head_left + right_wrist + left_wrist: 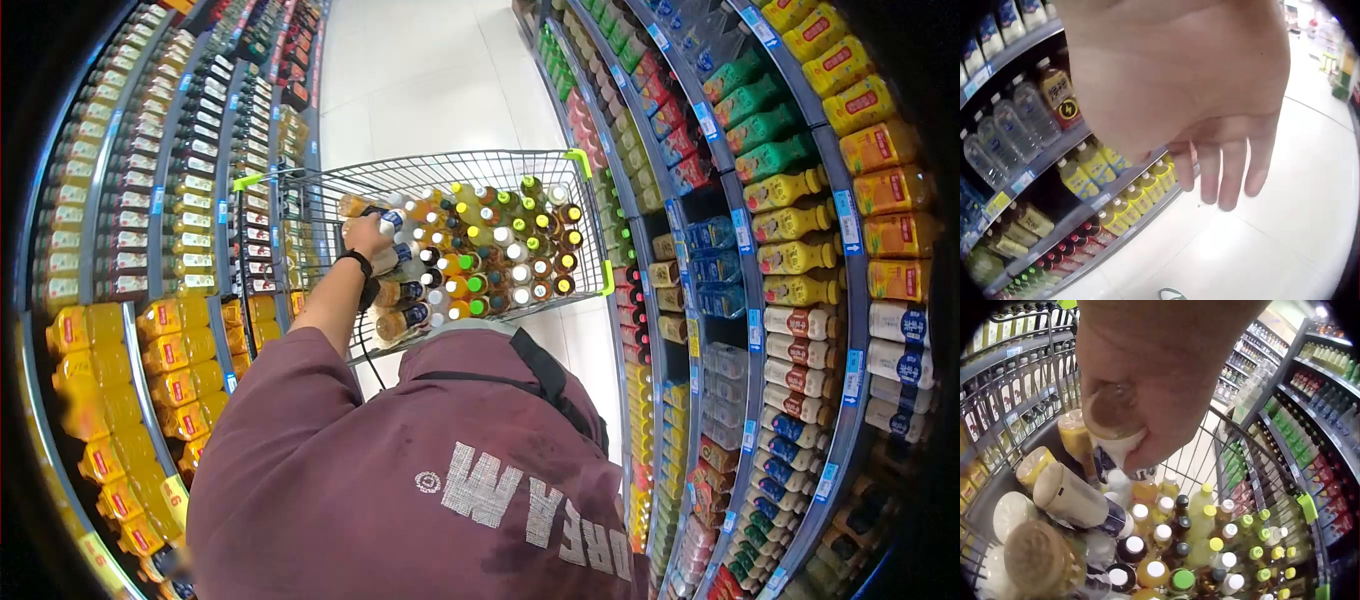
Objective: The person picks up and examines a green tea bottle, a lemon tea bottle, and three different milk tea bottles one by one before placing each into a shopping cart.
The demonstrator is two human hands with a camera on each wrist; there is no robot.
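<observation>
My left hand (pixel 368 238) reaches into the left end of a wire shopping cart (pixel 240 184). It grips a bottle (pixel 1116 419) of light brown drink with a white and dark blue label, its base toward the left wrist camera. Beneath that hand, another light brown bottle (pixel 1072 494) lies tilted among others at the cart's side. Many upright bottles with white, yellow, green and black caps fill the rest, such as a green-capped one (pixel 1183 580). My right hand (pixel 1204 94) hangs over the floor beside a shelf, fingers extended downward and holding nothing.
Shelves of dark bottles (pixel 205 145) and large yellow juice bottles (pixel 100 380) line the left side. On the right stand shelves with yellow bottles (pixel 795 250) and water bottles (pixel 1007 134). Pale tiled floor (pixel 420 90) runs ahead between them.
</observation>
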